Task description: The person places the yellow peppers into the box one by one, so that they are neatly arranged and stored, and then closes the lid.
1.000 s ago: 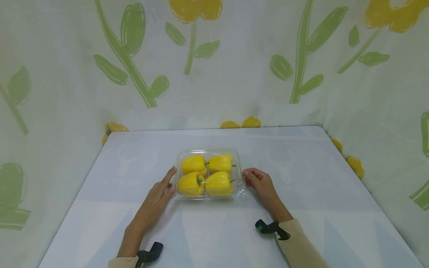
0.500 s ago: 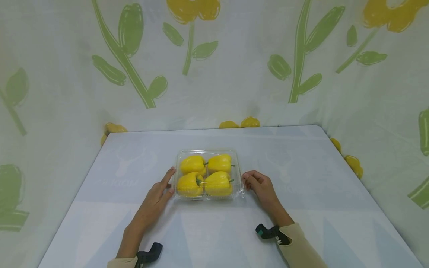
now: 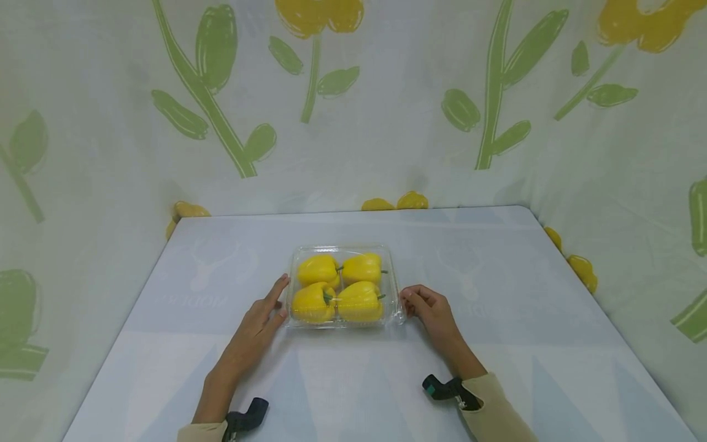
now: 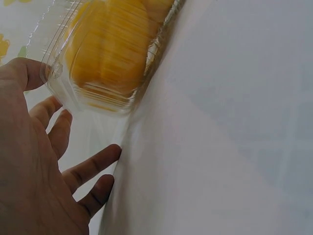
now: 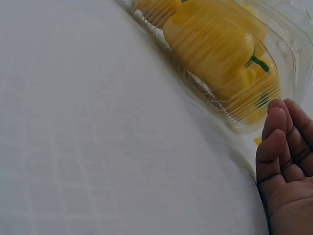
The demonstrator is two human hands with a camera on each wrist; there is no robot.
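Clear box unmoved; both hands stay beside it

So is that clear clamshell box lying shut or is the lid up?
Shut: the clear clamshell box lies flat on the table, its lid down over four yellow peppers. Whether it is latched, cannot tell.

A pale grey-white rectangular table with faint printed triangles and logos stands enclosed on three sides by a hanging white fabric backdrop, printed with large green stems and leaves and yellow flowers. Light is soft and even.
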